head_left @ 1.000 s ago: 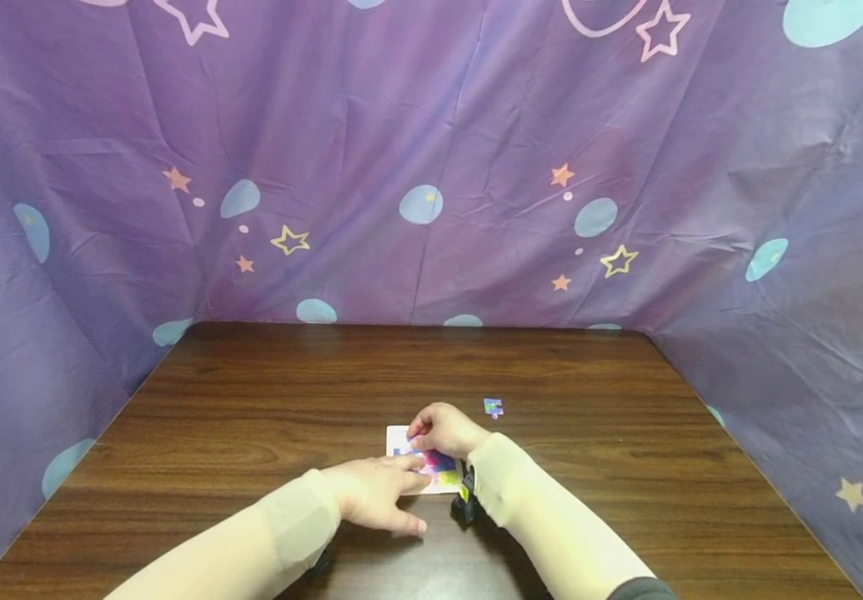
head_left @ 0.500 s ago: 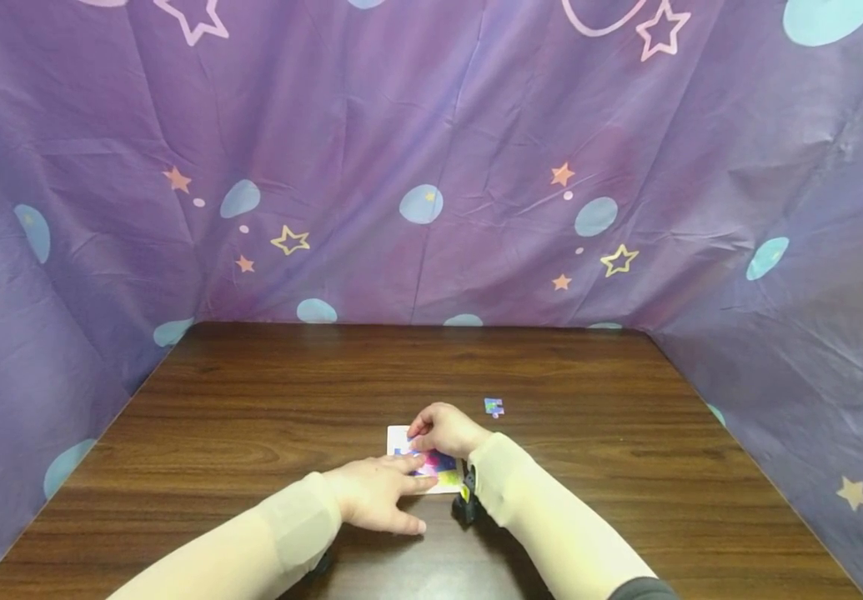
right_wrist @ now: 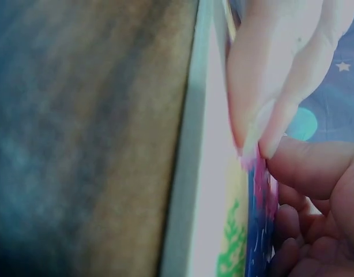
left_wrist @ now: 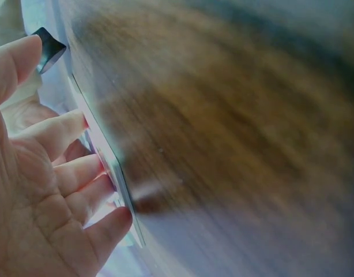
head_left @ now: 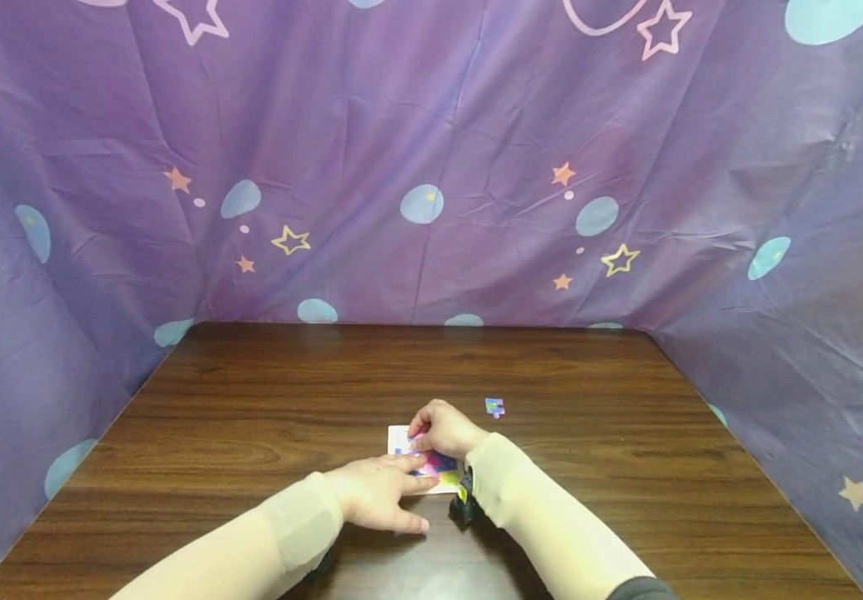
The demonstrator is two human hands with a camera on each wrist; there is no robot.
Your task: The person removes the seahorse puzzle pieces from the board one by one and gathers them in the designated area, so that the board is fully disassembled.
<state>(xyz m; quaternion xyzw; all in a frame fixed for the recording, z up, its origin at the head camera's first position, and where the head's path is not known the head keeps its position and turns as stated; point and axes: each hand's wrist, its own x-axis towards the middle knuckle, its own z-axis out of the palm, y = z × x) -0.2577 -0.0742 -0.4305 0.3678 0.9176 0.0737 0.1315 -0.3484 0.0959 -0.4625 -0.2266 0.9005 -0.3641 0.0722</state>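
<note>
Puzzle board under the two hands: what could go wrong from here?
The left hand and the right hand crowd the puzzle board, so they might get in each other's way or shift it. The right hand's fingertips hide the spot where they work, so a misfit could go unseen. The loose piece lies on the table near the right hand and might get brushed aside.
</note>
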